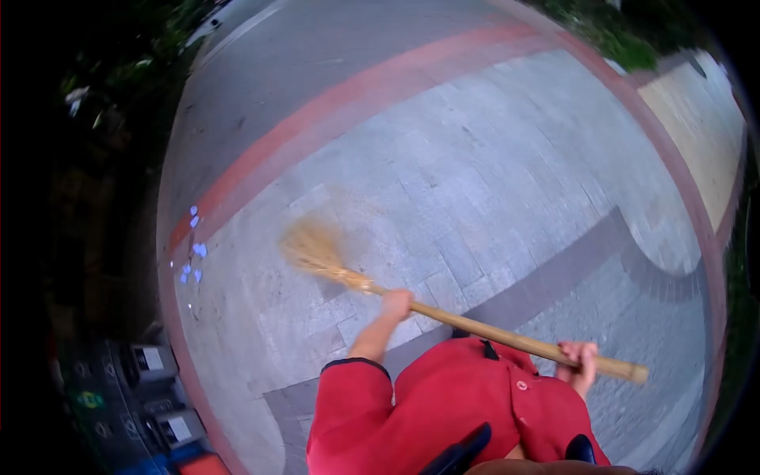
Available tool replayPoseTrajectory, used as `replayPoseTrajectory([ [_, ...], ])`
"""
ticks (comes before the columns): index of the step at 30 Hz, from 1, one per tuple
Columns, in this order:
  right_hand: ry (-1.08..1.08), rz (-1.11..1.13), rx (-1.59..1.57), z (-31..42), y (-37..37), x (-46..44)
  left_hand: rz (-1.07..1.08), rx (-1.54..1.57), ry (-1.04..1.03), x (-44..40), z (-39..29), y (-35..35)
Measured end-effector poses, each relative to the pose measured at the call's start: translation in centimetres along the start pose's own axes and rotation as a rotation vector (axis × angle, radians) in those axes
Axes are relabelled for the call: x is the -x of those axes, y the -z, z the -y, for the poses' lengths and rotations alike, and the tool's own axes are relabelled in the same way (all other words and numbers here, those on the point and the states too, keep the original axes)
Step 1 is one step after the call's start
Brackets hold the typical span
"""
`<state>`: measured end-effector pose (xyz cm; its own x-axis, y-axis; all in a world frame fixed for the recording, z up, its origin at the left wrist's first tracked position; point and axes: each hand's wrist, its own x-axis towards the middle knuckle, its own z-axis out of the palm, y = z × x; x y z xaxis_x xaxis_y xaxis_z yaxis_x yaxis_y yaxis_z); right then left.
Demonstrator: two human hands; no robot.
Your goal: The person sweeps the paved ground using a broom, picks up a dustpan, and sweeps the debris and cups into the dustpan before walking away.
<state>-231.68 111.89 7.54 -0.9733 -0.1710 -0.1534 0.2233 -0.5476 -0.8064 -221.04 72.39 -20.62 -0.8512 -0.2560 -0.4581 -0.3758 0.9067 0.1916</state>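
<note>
A straw broom with a long wooden handle (491, 332) slants across the front of my red shirt. Its bristles (317, 247) are blurred by motion and sit low over the pale paving, left of centre. My left hand (397, 303) is closed around the handle just behind the bound neck of the bristles. Closer to the handle's butt end, my right hand (582, 362) has its fingers curled over the wood.
Pale stone paving (507, 174) spreads ahead, bordered by a red strip (317, 103) with grey road beyond. Dark bins (119, 396) stand at lower left. Several small bluish-white spots (198, 250) show at the left. Greenery (625, 43) lies at upper right.
</note>
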Motion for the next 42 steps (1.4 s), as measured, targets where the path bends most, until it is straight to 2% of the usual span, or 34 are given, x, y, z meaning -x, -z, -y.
replayPoseTrajectory([
  [2, -0.045, 0.212, -0.022, -1.6, -4.3, -2.7, -0.129, 0.015, 0.073, 2.2, 5.0, 5.2],
  [3, -0.074, 0.301, -0.038, -2.3, -5.5, -3.8, -0.163, 0.015, 0.067, 2.1, 5.4, 6.8],
  [5, -0.076, 0.350, -0.092, -1.6, -5.7, -6.7, -0.225, 0.009, 0.048, 1.2, 6.1, 9.9],
  [6, -0.033, 0.306, -0.098, -0.6, -5.6, -7.8, -0.236, 0.026, 0.024, -0.3, 5.4, 11.1],
  [7, 0.005, 0.155, -0.080, 0.5, -4.5, -9.1, -0.248, 0.045, -0.004, -2.7, 3.7, 12.0],
  [8, 0.078, 0.103, -0.059, 2.5, -4.2, -10.2, -0.368, 0.109, -0.124, -4.9, 1.8, 12.7],
  [9, 0.175, 0.030, 0.018, 5.1, -4.4, -11.0, -0.378, 0.150, -0.193, -7.5, -0.9, 14.1],
  [10, 0.243, 0.062, -0.098, 7.5, -3.1, -12.0, -0.313, 0.167, -0.245, -9.4, -4.6, 17.3],
  [11, 0.311, 0.095, -0.214, 10.0, -1.6, -12.8, -0.322, 0.236, -0.347, -12.4, -7.7, 18.7],
  [12, 0.365, 0.221, -0.254, 12.5, -1.5, -13.3, -0.401, 0.229, -0.462, -15.3, -11.0, 20.1],
  [14, 0.603, 0.049, -0.118, 15.8, -2.2, -12.7, -0.379, 0.262, -0.662, -19.9, -16.4, 24.9],
  [15, 0.693, 0.020, -0.047, 16.0, -2.4, -12.6, -0.451, 0.279, -0.721, -23.3, -18.3, 25.4],
  [16, 0.781, -0.015, 0.024, 16.3, -2.5, -12.5, -0.367, 0.247, -0.723, -26.5, -19.9, 26.4],
  [18, 0.970, 0.069, 0.145, 13.1, -6.0, -15.6, -0.487, 0.295, -0.819, -32.8, -20.5, 26.8],
  [19, 1.089, 0.090, 0.193, 11.0, -9.9, -17.1, -0.386, 0.272, -0.846, -36.0, -19.8, 28.0],
  [20, 1.102, 0.052, 0.294, 10.4, -10.3, -18.5, -0.276, 0.267, -0.866, -37.9, -18.6, 28.7],
  [21, 1.125, 0.028, 0.394, 10.8, -10.1, -19.2, -0.284, 0.326, -0.846, -37.9, -17.4, 28.4],
  [24, 1.048, 0.162, 0.294, 10.8, -17.8, -27.4, -0.338, 0.522, -0.741, -39.5, -11.7, 28.9],
  [27, 0.769, 0.470, 0.322, 10.9, -18.2, -37.1, -0.435, 0.567, -0.503, -36.8, -1.4, 30.3],
  [29, 0.455, 0.697, 1.106, 9.1, -18.9, -44.9, -0.343, 0.576, -0.295, -34.4, 6.6, 31.5],
  [30, 0.272, 0.451, 0.632, 2.1, -25.1, -45.5, -0.343, 0.545, -0.176, -34.2, 11.1, 30.5],
  [31, 0.224, 0.205, 0.100, -5.0, -32.2, -45.8, -0.340, 0.514, -0.056, -34.1, 16.2, 28.8],
  [32, 0.149, 0.194, 0.118, -10.9, -37.4, -46.5, -0.398, 0.448, 0.019, -33.6, 21.8, 27.1],
  [33, 0.026, 0.366, 0.128, -15.8, -41.3, -46.6, -0.184, 0.432, 0.204, -32.2, 27.1, 27.9],
  [34, -0.125, 0.492, 0.028, -19.6, -45.3, -46.9, -0.287, 0.438, 0.263, -30.5, 32.2, 27.4],
  [36, -0.158, 0.750, 0.013, -23.4, -53.6, -48.2, -0.591, 0.419, 0.363, -27.7, 40.2, 30.0],
  [37, -0.234, 0.944, -0.014, -25.6, -60.9, -49.9, -0.767, 0.435, 0.474, -24.4, 44.0, 32.4],
  [38, -0.246, 1.011, -0.014, -26.1, -65.4, -50.8, -0.921, 0.426, 0.546, -22.1, 44.5, 34.0],
  [42, -0.316, 1.297, -0.192, -27.9, -79.1, -56.0, -1.083, 0.476, 0.799, -18.4, 42.9, 39.7],
])
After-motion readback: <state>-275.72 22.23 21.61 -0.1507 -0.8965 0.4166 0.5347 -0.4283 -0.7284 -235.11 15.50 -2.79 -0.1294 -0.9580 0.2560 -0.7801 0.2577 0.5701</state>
